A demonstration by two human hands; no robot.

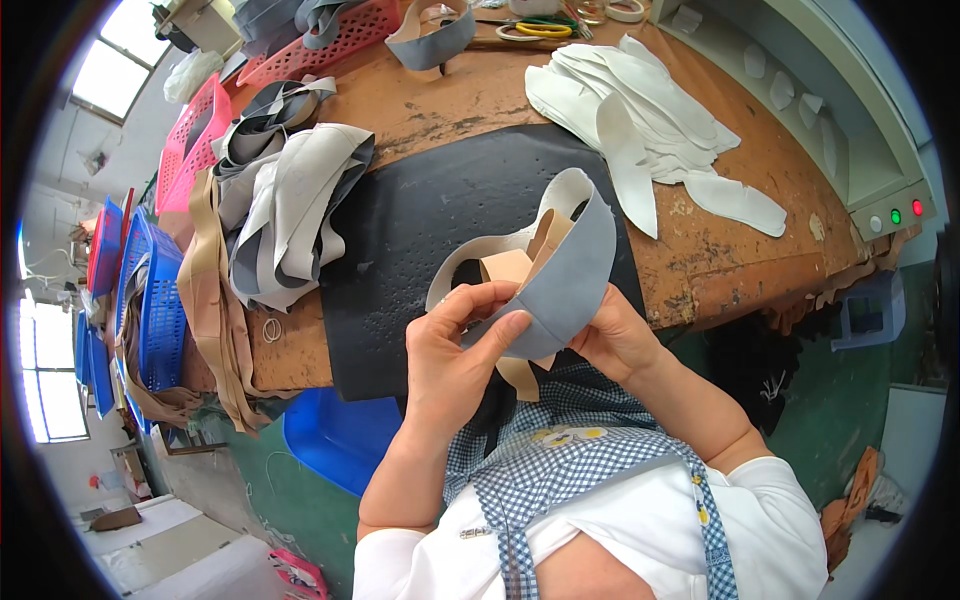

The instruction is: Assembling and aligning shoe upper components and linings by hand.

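Note:
Between my hands is a grey-blue leather shoe upper (575, 275), curved into a loop with a pale inner side and a seam near its lower end. My left hand (455, 345) pinches its lower left edge, thumb on the outer face and fingers behind. On the other side, my right hand (622, 340) grips the lower right edge, its fingertips partly hidden by the leather. A tan lining piece (507, 266) shows inside the loop, and a tan end (518, 380) hangs below it. The upper is held above the front part of a black mat (420, 220).
Grey and white leather pieces (295, 210) are heaped left of the mat, beside tan strips (208, 290) and a blue basket (165, 310). White cut pieces (650, 120) lie at right. Another grey-blue loop (432, 42) stands at the back. A machine with lit buttons (892, 216) borders the right.

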